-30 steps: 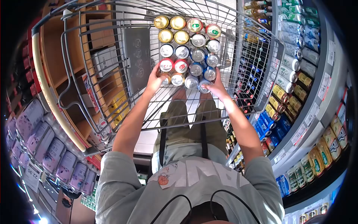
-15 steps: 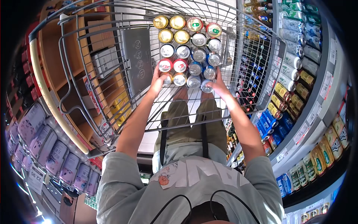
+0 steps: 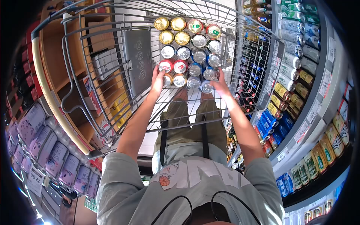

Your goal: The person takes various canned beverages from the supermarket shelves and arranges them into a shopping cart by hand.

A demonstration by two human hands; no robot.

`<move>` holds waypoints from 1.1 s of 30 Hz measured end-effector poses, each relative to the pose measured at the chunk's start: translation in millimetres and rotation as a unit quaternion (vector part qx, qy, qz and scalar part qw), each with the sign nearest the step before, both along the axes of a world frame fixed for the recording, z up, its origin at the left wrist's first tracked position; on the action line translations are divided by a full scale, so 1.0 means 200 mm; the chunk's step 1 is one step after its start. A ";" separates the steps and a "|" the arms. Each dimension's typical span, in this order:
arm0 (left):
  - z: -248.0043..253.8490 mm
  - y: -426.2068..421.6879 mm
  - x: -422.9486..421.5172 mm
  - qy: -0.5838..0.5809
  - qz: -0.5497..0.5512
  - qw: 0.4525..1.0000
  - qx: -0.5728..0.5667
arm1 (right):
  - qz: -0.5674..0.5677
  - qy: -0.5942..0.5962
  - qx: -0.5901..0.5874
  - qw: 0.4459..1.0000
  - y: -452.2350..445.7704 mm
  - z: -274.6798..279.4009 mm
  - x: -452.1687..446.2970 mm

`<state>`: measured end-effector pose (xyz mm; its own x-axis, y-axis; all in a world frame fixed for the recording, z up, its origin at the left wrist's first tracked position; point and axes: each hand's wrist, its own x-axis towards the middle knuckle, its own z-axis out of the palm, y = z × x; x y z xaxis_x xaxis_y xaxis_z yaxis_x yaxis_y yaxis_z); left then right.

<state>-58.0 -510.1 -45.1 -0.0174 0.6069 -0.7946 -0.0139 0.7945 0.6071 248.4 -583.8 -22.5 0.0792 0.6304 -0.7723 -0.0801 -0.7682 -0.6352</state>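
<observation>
Rows of upright cans stand close together in a wire shopping cart [image 3: 176,126]. Gold-topped cans [image 3: 182,38] are at the far left of the block, and red-rimmed cans [image 3: 180,66] stand nearer me. My left hand [image 3: 157,80] lies along the left side of the near rows, its thumb and fingers apart, touching the cans there. On the right side, my right hand [image 3: 220,83] rests against the near corner, beside a silver-topped can [image 3: 206,87], with thumb and fingers spread. Neither hand wraps round a can.
A grey panel [image 3: 138,62] stands in the cart left of the cans. Beyond the cart's left side is a wooden shelf [image 3: 60,56]. Shelves of cans [image 3: 268,122] line the right. Lilac packs [image 3: 58,157] hang at lower left.
My right thumb has moved off the top of the near corner can to its side. My left thumb has shifted slightly outward. The cans stay in about the same place.
</observation>
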 end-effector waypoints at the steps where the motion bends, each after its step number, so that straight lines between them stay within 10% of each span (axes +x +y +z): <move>1: -0.01 0.00 0.00 0.024 0.013 1.000 0.007 | -0.001 -0.002 0.001 1.000 -0.02 -0.03 0.01; 13: 0.52 -0.14 0.06 0.219 -0.163 0.959 0.083 | -0.160 -0.013 0.031 0.987 -0.21 0.54 0.11; 27: 0.95 -0.39 0.32 0.005 -0.411 0.884 0.225 | -0.115 0.002 0.315 0.942 -0.89 1.49 0.00; 33: 1.06 -0.70 0.69 -0.050 -0.479 0.828 0.286 | -0.052 -0.262 0.351 0.898 -1.50 2.08 0.31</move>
<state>79.8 -649.6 167.0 0.7388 0.5814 -0.3408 0.3834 0.0533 0.9220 311.2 -884.3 393.6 0.4019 0.9153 -0.0278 0.3231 -0.1701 -0.9310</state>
